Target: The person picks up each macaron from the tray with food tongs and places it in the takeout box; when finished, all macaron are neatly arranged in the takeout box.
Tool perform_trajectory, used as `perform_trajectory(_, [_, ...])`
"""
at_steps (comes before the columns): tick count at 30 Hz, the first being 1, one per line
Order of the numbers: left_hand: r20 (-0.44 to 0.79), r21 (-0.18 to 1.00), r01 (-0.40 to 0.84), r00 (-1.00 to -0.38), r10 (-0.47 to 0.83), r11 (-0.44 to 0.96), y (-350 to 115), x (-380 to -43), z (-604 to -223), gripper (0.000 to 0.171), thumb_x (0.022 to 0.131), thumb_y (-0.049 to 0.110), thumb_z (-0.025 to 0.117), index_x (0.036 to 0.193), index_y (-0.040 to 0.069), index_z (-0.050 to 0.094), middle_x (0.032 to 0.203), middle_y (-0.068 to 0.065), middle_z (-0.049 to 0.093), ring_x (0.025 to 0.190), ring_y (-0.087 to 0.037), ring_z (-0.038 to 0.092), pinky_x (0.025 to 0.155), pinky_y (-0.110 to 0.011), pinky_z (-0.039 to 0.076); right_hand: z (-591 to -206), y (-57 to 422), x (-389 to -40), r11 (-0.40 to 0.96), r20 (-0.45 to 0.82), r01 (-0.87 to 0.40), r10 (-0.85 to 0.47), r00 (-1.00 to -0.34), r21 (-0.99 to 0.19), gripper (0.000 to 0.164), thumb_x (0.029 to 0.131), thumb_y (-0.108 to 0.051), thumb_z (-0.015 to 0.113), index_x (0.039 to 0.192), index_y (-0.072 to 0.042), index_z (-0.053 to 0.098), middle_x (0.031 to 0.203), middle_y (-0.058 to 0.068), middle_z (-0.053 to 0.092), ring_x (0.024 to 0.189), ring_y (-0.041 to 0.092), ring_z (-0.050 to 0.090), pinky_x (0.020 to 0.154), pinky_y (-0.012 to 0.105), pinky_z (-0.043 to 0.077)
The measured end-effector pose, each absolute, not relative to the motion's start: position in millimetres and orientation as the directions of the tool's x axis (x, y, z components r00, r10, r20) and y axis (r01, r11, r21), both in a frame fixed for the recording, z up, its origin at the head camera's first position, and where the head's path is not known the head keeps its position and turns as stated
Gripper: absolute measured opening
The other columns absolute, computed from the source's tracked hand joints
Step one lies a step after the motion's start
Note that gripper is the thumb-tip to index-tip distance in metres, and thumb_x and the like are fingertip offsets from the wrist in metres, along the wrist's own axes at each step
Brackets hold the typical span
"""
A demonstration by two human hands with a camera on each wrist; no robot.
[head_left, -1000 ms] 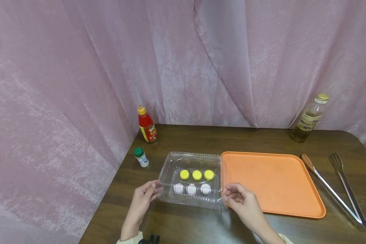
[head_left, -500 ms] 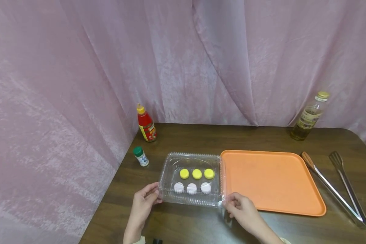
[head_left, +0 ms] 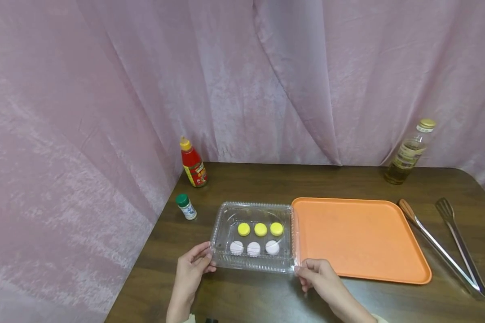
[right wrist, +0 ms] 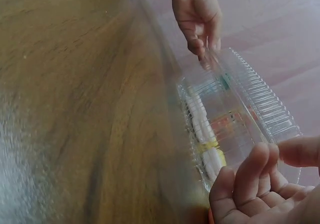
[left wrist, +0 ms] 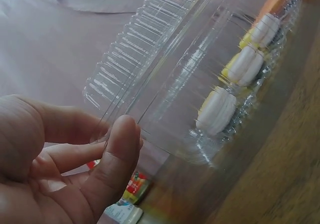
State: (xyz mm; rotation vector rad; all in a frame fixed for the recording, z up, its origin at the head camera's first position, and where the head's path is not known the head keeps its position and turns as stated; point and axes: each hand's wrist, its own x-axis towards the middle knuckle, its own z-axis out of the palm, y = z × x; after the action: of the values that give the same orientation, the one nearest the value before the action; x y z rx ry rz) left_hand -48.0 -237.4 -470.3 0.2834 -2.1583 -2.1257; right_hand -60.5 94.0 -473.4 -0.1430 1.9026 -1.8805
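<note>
A clear plastic food box [head_left: 218,231] with ridged rims lies left of the orange tray [head_left: 359,240]. Inside, yellow macarons [head_left: 260,229] make up the back row and white macarons [head_left: 253,249] the front row. Thumb and fingers of my left hand [head_left: 191,270] pinch the box's front left corner. At the front right corner, my right hand [head_left: 322,281] pinches the rim between thumb and curled fingers. Through the left wrist view, the left hand [left wrist: 65,159] grips the clear edge beside the ridged rim. The right wrist view has both hands at opposite corners.
Behind the box's left side stand a red sauce bottle [head_left: 194,167] and a green-capped shaker [head_left: 186,207]. An oil bottle [head_left: 406,154] is at the back right. Metal tongs [head_left: 436,244] lie right of the tray. A pink curtain [head_left: 242,80] hangs along the table's back edge.
My right hand has moved slightly down and closed its fingers on the front right corner. The ridged front edge no longer crosses the white macarons in the head view. The left hand stays at its corner.
</note>
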Motion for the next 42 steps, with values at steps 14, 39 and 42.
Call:
perform_trajectory(14, [-0.093, 0.995, -0.086, -0.977, -0.190, -0.044, -235, -52, -472, 0.038, 0.092, -0.014, 0.054, 0.130, -0.019, 0.052, 0.109, -0.022, 0.064, 0.072, -0.017, 0.065, 0.066, -0.028, 0.059, -473, 99, -67, 0.036, -0.267, 0.275, -0.400, -0.877, -0.961, 0.023, 0.095, -0.008, 0.058, 0.072, -0.006, 0.055, 0.063, 0.000, 0.051, 0.055, 0.011, 0.053, 0.069, 0.030, 0.054])
perform_trajectory(39, [-0.116, 0.993, -0.120, -0.974, -0.196, 0.007, -235, -67, -467, 0.039, 0.094, -0.012, 0.053, 0.133, -0.017, 0.051, 0.114, -0.024, 0.061, 0.071, -0.016, 0.063, 0.065, -0.028, 0.059, -474, 97, -86, 0.029, -0.224, 0.236, -0.444, -0.867, -0.971, 0.017, 0.095, -0.005, 0.056, 0.081, 0.003, 0.061, 0.067, 0.001, 0.053, 0.058, 0.010, 0.053, 0.059, 0.025, 0.053])
perform_trajectory(42, [-0.124, 0.992, -0.127, -0.972, -0.198, -0.001, -234, -68, -468, 0.040, 0.095, -0.012, 0.053, 0.134, -0.016, 0.051, 0.116, -0.024, 0.060, 0.071, -0.016, 0.063, 0.065, -0.028, 0.059, -474, 97, -87, 0.033, -0.231, 0.242, -0.448, -0.864, -0.970, 0.017, 0.096, -0.006, 0.056, 0.082, 0.002, 0.062, 0.067, 0.001, 0.053, 0.060, 0.010, 0.053, 0.060, 0.024, 0.053])
